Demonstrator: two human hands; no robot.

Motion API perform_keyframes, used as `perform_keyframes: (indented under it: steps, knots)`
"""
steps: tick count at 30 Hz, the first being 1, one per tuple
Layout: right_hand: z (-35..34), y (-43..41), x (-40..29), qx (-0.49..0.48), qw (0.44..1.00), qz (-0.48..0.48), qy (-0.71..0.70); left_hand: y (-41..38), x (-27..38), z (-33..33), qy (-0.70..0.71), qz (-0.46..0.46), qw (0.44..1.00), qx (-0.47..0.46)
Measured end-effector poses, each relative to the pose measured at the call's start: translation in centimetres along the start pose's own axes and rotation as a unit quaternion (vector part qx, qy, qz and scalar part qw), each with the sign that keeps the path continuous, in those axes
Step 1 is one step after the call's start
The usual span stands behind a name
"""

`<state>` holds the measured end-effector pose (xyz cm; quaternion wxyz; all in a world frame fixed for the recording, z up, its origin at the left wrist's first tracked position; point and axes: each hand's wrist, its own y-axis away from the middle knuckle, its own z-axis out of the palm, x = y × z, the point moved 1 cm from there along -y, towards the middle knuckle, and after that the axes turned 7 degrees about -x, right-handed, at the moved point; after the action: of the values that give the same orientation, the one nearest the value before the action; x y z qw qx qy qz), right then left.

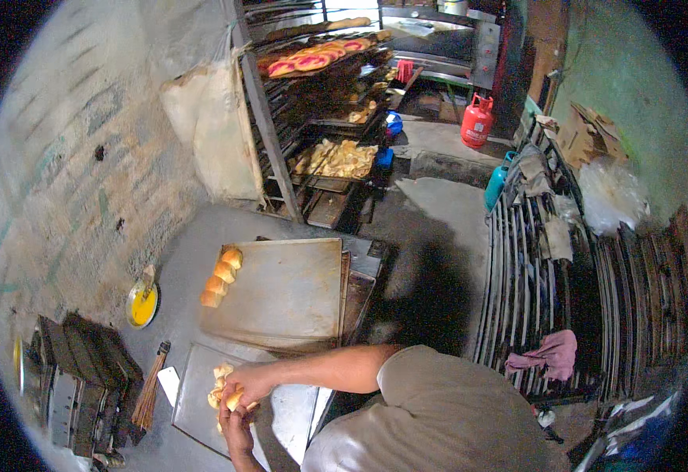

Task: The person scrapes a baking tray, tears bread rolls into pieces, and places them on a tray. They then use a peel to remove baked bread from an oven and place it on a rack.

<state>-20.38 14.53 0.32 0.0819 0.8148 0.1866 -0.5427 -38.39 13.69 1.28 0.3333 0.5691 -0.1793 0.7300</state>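
My right hand (248, 380) reaches over the lower metal baking tray (291, 407) with its fingers around a golden bread roll (235, 399). My left hand (238, 429) is at the same roll from below, its fingertips against it. More small rolls (220, 377) lie on the tray beside the hands, partly hidden by them. A short row of browned rolls (225, 271) lies along the left side of the upper metal baking tray (288, 289), which rests on other trays.
A bowl of yellow liquid (143, 305) with a brush stands near the wall. A bundle of thin sticks (150, 386) and dark stacked metal pans (84, 377) are left. Beyond is a rack (270, 112) of baked goods. Upright trays (521, 283), a pink cloth (547, 357) and gas cylinders (477, 121) are right.
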Motion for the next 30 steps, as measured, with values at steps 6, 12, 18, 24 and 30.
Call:
perform_keyframes:
  steps: [6, 12, 18, 24, 30]
  knots:
    - [2.6, 3.6, -1.7, 0.072, 0.997, 0.025, -0.016, 1.8, -1.3, 0.0, 0.011, 0.023, 1.0, 0.018]
    - [3.5, 6.8, -3.9, 0.021, 0.995, 0.081, -0.055, 3.5, -1.5, 0.1, -0.036, -0.011, 0.999, 0.022]
    - [5.2, 6.5, -3.2, 0.102, 0.99, 0.084, 0.041, 4.3, -1.1, 0.8, -0.187, -0.003, 0.981, 0.044]
    - [5.7, 7.0, -4.1, 0.173, 0.981, 0.07, 0.052, 3.9, -2.1, 0.6, -0.143, -0.005, 0.99, 0.013]
    - [4.8, 6.9, -5.0, 0.204, 0.974, 0.066, 0.076, 3.3, -2.7, -0.1, -0.133, 0.078, 0.988, 0.017]
